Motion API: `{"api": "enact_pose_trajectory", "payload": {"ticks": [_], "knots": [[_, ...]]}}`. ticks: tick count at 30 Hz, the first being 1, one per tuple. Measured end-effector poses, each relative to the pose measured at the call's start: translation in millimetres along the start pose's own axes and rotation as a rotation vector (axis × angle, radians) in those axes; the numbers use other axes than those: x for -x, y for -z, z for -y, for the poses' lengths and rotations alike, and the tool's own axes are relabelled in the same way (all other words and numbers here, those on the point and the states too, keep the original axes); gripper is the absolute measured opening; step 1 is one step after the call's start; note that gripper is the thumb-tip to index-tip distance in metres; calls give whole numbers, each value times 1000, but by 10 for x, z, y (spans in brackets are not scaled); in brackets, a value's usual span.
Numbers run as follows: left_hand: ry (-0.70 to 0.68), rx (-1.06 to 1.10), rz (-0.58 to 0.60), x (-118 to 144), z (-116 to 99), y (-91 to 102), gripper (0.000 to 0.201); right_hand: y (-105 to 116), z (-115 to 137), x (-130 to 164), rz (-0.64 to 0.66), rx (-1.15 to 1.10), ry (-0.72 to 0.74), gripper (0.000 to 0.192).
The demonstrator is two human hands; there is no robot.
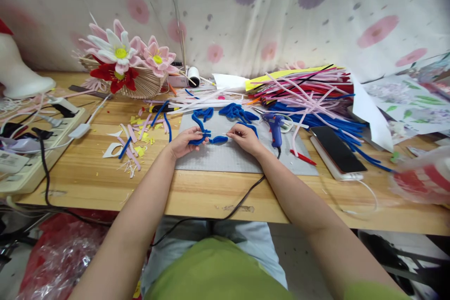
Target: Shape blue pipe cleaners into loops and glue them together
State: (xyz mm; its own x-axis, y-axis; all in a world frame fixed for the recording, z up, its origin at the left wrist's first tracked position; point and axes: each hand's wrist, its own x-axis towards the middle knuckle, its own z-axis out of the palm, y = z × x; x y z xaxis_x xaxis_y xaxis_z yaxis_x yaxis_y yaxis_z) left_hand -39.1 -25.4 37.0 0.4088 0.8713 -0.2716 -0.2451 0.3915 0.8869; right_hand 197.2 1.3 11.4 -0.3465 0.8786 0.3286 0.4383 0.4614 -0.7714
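Right now both hands are pinched shut on one blue pipe cleaner piece (207, 138), which sits on the grey cutting mat (232, 154). My left hand (183, 143) grips its left loop, my right hand (244, 137) pinches the right end. Long axis runs left-right across the mat, straight between the two grips, so neither hand is nearer; each owns an end.

Relative to the mat:
- more bent blue shapes (235, 112) on its far part, just beyond my fingers
- blue glue gun (275, 127) at its right side, near my right hand, cord trailing off the bench (105, 178) edge
- red-handled tool (303, 158) on its right edge
- phone (337, 150) just off to the right
- pipe cleaner stock pile (309, 91) behind and to the right
- pink and yellow offcuts (135, 143) to the left
- power strip (31, 154) further left

Nothing sits between my hands; only the glue gun crowds the right side.
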Motion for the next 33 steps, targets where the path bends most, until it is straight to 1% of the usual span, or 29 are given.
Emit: {"api": "enact_pose_trajectory", "payload": {"ticks": [9,17,25,33], "knots": [[-5,-17,31,-16,19,44,23,26,37,54,1,-33,-11,20],[3,-40,35,3,4,28,23,44,58,64,31,-37,-35,22],[-9,-38,46,-6,12,52,24,49,50,67,62,-42,-41,25],[-6,-12,19,25,3,8,24,53,58,72,96,-34,-76,26]]}}
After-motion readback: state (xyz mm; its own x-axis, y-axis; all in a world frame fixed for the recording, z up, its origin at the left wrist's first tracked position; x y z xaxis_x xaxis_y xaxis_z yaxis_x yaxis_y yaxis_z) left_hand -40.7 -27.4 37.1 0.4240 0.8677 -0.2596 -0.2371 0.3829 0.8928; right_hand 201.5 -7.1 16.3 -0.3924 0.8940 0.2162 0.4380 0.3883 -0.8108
